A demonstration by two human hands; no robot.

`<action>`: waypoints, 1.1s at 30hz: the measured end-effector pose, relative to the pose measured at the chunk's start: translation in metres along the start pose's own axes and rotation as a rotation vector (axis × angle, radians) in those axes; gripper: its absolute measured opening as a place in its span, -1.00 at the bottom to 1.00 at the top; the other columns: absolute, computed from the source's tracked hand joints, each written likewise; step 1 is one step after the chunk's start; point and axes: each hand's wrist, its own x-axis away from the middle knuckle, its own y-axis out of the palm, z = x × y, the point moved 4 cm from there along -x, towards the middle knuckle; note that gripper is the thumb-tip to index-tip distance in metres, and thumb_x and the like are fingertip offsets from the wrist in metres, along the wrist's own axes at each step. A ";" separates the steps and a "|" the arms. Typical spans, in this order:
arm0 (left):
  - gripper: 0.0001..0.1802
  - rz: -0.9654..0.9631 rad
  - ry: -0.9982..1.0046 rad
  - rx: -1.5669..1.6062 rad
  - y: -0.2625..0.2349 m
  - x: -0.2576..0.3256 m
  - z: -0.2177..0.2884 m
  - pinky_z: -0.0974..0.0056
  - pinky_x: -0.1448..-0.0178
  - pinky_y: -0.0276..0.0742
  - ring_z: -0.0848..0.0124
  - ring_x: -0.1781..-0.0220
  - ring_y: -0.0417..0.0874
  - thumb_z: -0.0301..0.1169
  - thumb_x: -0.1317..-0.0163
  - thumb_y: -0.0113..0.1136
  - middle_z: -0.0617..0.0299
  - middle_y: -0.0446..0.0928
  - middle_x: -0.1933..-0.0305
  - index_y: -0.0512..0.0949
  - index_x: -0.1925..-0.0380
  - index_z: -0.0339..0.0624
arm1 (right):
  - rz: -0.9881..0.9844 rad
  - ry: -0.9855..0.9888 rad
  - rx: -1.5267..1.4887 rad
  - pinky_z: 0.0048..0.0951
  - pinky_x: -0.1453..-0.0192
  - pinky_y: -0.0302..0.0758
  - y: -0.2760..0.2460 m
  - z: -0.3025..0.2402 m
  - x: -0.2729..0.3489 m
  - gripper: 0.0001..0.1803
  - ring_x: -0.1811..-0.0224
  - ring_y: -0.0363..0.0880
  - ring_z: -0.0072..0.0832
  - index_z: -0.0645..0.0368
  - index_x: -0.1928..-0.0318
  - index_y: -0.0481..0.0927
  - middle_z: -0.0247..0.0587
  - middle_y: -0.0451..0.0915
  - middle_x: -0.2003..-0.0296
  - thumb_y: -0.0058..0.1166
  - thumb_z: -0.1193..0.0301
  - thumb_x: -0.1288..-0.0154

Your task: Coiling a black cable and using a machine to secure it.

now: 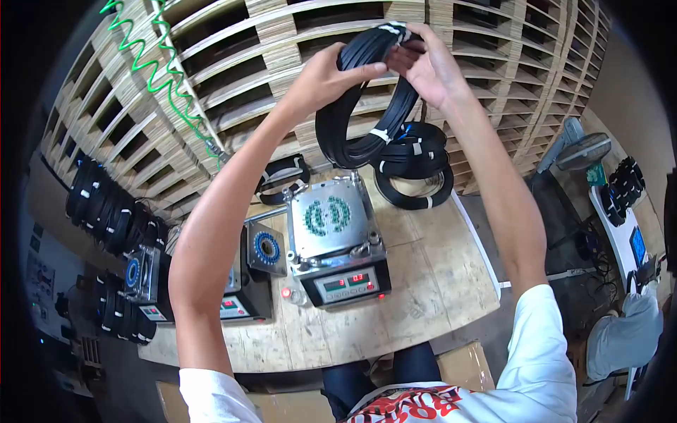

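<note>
At the top centre of the frame, the upper arc of a black cable coil (pixel 367 106) is gripped from both sides. The fingers (pixel 367 70) of the left hand (pixel 331 74) are curled over the bundle from the left and pressed onto it, while the fingers (pixel 403 58) of the right hand (pixel 430 67) are pinched around the same arc just beside them, close to a white tie (pixel 392 29). Neither hand is nearer; both are in contact with the coil, almost touching each other at its top.

The coil is held raised above the wooden table (pixel 437 282), and it hangs down and to the left from the fingers. Its long axis is seen to run from the upper right, at the hands, to the lower left, where the bottom loop ends near a 2nd white tie (pixel 379 134). The ring is turned partly edge-on to the camera, so a narrow oval is shown.

Just right of and below the hanging loop, a stack of similar black coils (pixel 416 169) is laid on the table. Below the coil, a metal-topped machine with a red digital display (pixel 338 240) is placed at mid-frame. A green spiral cord (pixel 159 70) is hung at the upper left, before stacked wooden pallets (pixel 268 42). More coils (pixel 106 204) are ranged at the left edge.
</note>
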 end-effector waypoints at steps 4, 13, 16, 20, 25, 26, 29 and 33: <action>-0.48 0.062 -0.037 0.268 0.003 0.068 0.047 0.52 0.36 0.45 0.66 0.40 0.52 -0.10 -0.21 0.41 0.35 0.56 0.34 0.54 0.02 -0.25 | -0.144 -0.156 0.043 -0.19 -0.17 0.61 0.034 -0.014 0.073 -0.67 0.09 0.65 -0.18 0.38 0.11 0.52 0.03 0.60 0.21 0.16 0.32 -0.33; -0.39 0.139 -0.055 -0.258 -0.030 0.196 0.185 0.40 0.11 0.51 0.54 0.24 0.60 -0.20 -0.13 0.43 0.26 0.59 0.24 0.48 -0.12 -0.27 | -0.268 -0.333 -0.092 -0.24 -0.15 0.61 0.122 -0.042 0.253 -0.81 0.12 0.65 -0.22 0.35 0.25 0.53 0.00 0.60 0.24 -0.02 0.44 -0.38; -0.23 0.330 -0.024 -0.311 -0.026 0.246 0.200 0.19 0.04 0.56 0.18 0.18 0.69 -0.24 0.02 0.41 -0.07 0.64 0.17 0.40 -0.21 -0.32 | -0.281 -0.382 -0.087 -0.35 -0.15 0.57 0.130 -0.028 0.309 -0.74 0.12 0.67 -0.35 0.45 0.11 0.57 -0.03 0.65 0.23 -0.10 0.49 -0.39; -0.29 0.327 -0.131 0.013 -0.031 0.287 0.197 0.32 0.31 0.44 0.44 0.41 0.56 -0.45 0.06 0.29 0.16 0.60 0.36 0.48 -0.24 -0.21 | -0.210 -0.557 0.816 -0.53 0.10 0.59 0.101 -0.046 0.347 -0.68 0.22 0.69 -0.54 0.43 0.01 0.64 -0.11 0.74 0.26 -0.02 0.47 -0.38; -0.21 0.170 -0.183 0.190 -0.017 0.344 0.191 0.49 0.40 0.31 0.62 0.49 0.43 -0.66 0.12 0.16 0.34 0.51 0.39 0.45 -0.27 -0.06 | -0.071 -0.998 1.421 -0.54 0.01 0.48 0.067 -0.071 0.365 -0.62 0.06 0.53 -0.55 0.18 -0.08 0.63 -0.27 0.55 0.14 0.18 0.28 -0.31; -0.19 0.141 -0.228 0.231 -0.011 0.351 0.180 0.49 0.37 0.34 0.61 0.45 0.46 -0.67 0.13 0.16 0.32 0.52 0.36 0.42 -0.28 -0.07 | -0.275 -0.707 1.404 -0.49 -0.04 0.49 0.052 -0.058 0.352 -0.52 -0.01 0.51 -0.52 0.14 -0.14 0.60 -0.23 0.55 0.10 0.23 0.17 -0.28; -0.11 0.108 -0.335 0.301 -0.003 0.376 0.149 0.42 0.19 0.43 0.52 0.29 0.53 -0.73 0.20 0.18 0.26 0.52 0.29 0.31 -0.28 -0.03 | -0.661 0.134 1.190 -0.45 -0.08 0.52 -0.005 0.008 0.326 -0.10 0.07 0.60 -0.45 0.07 -0.32 0.48 -0.16 0.66 0.17 0.36 -0.20 -0.09; -0.14 0.074 -0.389 0.349 0.019 0.403 0.073 0.40 0.20 0.42 0.49 0.25 0.52 -0.76 0.19 0.20 0.20 0.56 0.21 0.27 -0.23 -0.05 | -0.647 0.004 1.042 -0.54 0.09 0.49 -0.032 0.082 0.340 -0.28 0.20 0.54 -0.62 0.25 -0.18 0.57 -0.25 0.65 0.20 0.53 0.25 0.00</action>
